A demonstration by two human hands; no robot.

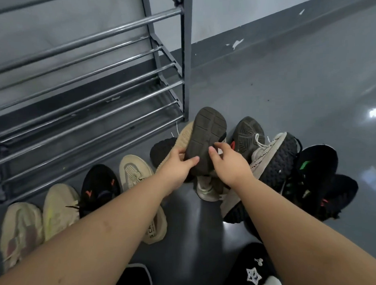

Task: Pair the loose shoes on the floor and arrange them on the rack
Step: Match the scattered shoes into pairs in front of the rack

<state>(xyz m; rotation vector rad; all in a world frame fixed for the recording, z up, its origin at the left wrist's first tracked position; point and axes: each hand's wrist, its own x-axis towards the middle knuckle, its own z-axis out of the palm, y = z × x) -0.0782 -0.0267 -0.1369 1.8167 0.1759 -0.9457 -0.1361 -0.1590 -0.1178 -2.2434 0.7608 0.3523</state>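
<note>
Both my hands hold a dark grey-soled shoe, sole facing me, above the floor pile. My left hand grips its left side together with a tan shoe behind it. My right hand grips the right side near the heel. The grey metal rack stands at upper left, its bars bare. Along the floor in front of it lie beige shoes and a black shoe with orange marks.
A heap of loose shoes lies to the right: a grey-soled one, a black-soled grey knit one, black ones with green and red marks. Grey floor and wall base stretch beyond. My dark clothing shows at the bottom.
</note>
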